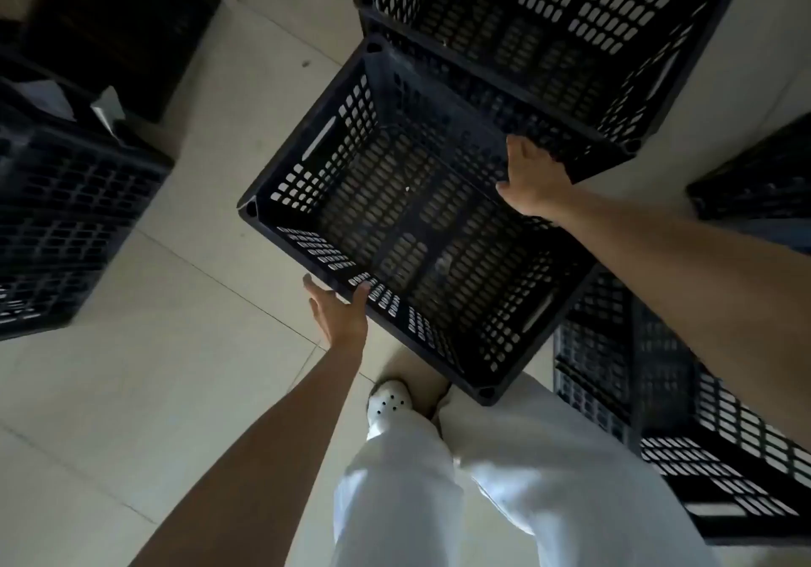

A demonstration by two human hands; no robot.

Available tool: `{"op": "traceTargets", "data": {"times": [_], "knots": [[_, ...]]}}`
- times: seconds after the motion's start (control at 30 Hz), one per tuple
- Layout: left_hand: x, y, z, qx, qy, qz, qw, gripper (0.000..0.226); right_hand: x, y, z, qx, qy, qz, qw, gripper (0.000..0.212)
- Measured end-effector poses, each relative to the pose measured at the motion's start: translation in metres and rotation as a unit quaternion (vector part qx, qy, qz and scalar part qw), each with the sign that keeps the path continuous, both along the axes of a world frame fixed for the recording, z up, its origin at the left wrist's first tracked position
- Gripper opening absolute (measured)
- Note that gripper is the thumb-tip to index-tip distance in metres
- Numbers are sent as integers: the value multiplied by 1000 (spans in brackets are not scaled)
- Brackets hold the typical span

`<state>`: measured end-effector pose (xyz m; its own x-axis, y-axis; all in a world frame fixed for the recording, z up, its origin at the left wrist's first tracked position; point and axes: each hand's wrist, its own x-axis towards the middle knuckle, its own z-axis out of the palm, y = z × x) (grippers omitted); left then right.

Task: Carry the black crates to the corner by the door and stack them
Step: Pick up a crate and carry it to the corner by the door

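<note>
An empty black perforated crate (408,220) sits at the centre of the head view, turned at an angle in front of my feet. My left hand (338,314) is at its near rim, thumb hooked over the edge and fingers spread outside. My right hand (533,180) grips the far right rim, fingers curled over it. A second black crate (548,31) stands directly behind, touching or nearly touching the first.
More black crates stand around: one at the left (74,224) with paper scraps inside, one at the lower right (684,426), one at the right edge (763,176). A dark box (118,22) is at the top left. Pale floor tiles (166,382) lie open on the left.
</note>
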<state>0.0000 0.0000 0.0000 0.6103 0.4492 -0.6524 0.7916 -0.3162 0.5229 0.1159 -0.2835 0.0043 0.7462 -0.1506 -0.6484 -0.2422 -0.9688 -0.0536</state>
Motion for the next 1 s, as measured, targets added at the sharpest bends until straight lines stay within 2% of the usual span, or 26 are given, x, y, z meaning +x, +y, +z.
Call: {"op": "traceTargets", "data": {"times": [0.1,0.2,0.33,0.5,0.73,0.8,0.83,0.93,1.0], "knots": [[-3,-7,-15,-18,-11,18,1000,71,6,3,-16,0,-11,-46,999,78],[-5,-16,-20,-4,13,32,999,61,15,7,-23,17,-35,-104,994,68],[1,-11,-9,30,62,-10,998,61,34,6,-8,65,22,-206,976,65],[3,0,33,54,73,-61,994,59,28,-1,27,91,56,-269,957,75],[6,9,121,95,85,-88,988,52,14,-3,106,116,95,-326,933,74],[10,16,145,109,85,-102,985,53,10,-2,129,121,93,-325,933,68],[12,20,156,115,82,-111,984,53,8,0,141,127,92,-324,933,59],[20,32,185,126,65,-144,979,52,-1,2,176,138,82,-323,933,11],[25,37,203,132,58,-170,975,52,-10,4,199,148,74,-329,930,27]]}}
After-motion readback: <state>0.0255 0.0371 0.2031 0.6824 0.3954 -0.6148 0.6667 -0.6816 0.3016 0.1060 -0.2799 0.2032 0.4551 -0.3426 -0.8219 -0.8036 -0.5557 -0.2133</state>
